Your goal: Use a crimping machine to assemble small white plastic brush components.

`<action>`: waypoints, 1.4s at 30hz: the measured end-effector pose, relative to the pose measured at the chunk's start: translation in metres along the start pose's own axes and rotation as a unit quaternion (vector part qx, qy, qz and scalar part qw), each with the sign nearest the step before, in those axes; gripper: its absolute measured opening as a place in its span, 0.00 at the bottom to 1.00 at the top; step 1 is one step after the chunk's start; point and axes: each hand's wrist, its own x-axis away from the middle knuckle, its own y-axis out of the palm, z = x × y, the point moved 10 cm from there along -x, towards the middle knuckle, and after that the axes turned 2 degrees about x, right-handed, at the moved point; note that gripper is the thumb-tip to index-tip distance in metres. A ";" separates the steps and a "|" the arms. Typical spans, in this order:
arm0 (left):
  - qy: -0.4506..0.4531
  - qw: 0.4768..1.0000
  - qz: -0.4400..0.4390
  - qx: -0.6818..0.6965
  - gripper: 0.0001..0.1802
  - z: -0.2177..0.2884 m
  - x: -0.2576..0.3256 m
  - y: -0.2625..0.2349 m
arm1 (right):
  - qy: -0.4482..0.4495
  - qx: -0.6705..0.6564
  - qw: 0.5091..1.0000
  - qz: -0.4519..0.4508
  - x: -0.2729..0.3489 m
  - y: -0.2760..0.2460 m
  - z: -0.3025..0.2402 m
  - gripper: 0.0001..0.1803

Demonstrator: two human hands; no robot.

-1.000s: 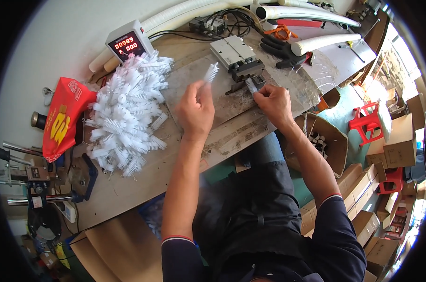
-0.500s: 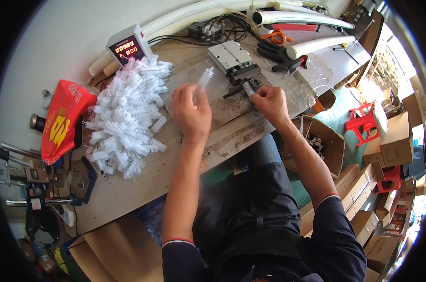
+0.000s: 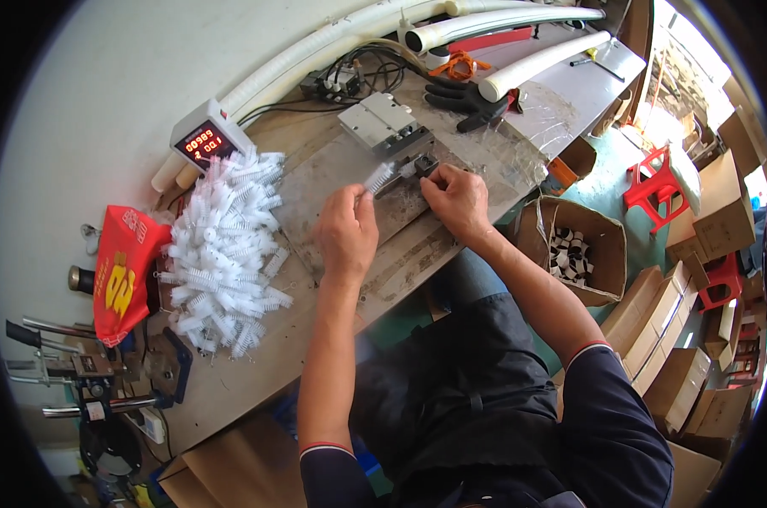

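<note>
My left hand [image 3: 348, 229] pinches a small white spiral-bristle brush [image 3: 378, 179], its bristle end pointing up toward the metal press fixture [image 3: 383, 124]. Beside the fixture's front jaw, my right hand [image 3: 457, 201] is closed, fingertips pressed together against the dark metal block [image 3: 426, 164]. What those fingers grip is hidden. To the left of my left hand lies a large heap of similar white brushes [image 3: 227, 254]. A grey counter box [image 3: 207, 140] with a lit red display stands behind the heap.
A red plastic bag [image 3: 125, 275] and a metal clamp device [image 3: 96, 381] sit at the left. Behind the fixture are black gloves [image 3: 464, 102], cables and white tubes [image 3: 502, 30]. Right of the bench, an open carton [image 3: 608, 254] holds black-and-white pieces; red stools [image 3: 654, 190] stand beyond.
My left hand has brought its brush closer to the fixture and my right hand. The right hand stays closed at the jaw, where a white brush showed before. The whole view has shifted.
</note>
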 end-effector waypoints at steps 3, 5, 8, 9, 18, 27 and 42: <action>0.015 0.999 -0.031 -0.008 0.06 0.008 -0.004 0.008 | -0.009 0.011 1.000 0.008 0.000 -0.002 -0.001 0.13; 0.028 0.999 -0.046 -0.009 0.05 0.013 -0.006 0.014 | -0.009 0.018 1.000 0.009 0.000 -0.002 -0.001 0.13; 0.026 0.998 -0.054 0.009 0.04 0.015 -0.010 0.023 | -0.011 0.019 1.000 0.016 -0.002 -0.004 -0.002 0.12; 0.043 0.997 -0.061 -0.003 0.04 0.018 -0.010 0.025 | -0.007 0.009 1.000 0.009 0.000 -0.002 -0.002 0.13; 0.096 0.993 -0.028 -0.070 0.06 0.028 -0.001 0.016 | -0.012 -0.012 1.000 0.008 0.001 -0.004 -0.004 0.13; -0.134 0.979 -0.098 0.116 0.07 -0.016 0.014 0.015 | -0.063 -0.231 0.969 -0.059 0.006 -0.004 -0.015 0.13; -0.032 0.987 -0.123 0.097 0.08 0.018 0.010 0.017 | 0.036 -0.333 0.926 -0.172 0.006 0.019 -0.007 0.10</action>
